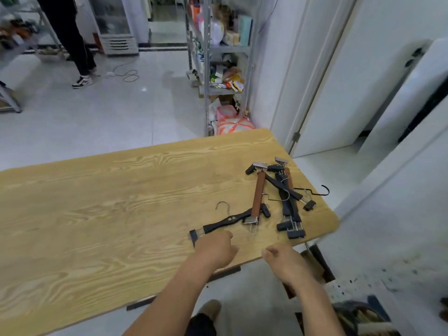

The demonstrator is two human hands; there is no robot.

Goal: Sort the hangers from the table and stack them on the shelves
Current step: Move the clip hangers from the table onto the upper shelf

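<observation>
Your left hand (215, 248) sits at one end of the black hanger (228, 221), and I cannot tell whether it grips; your right hand (283, 260) hangs loosely curled, empty.

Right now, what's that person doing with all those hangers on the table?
A person is sorting clip hangers on a wooden table. Their left hand reaches the near end of a black hanger at the edge of the pile; I can't tell if it grips yet. Their right hand hovers by the table's edge, holding nothing. All the hangers lie on the table.
</observation>
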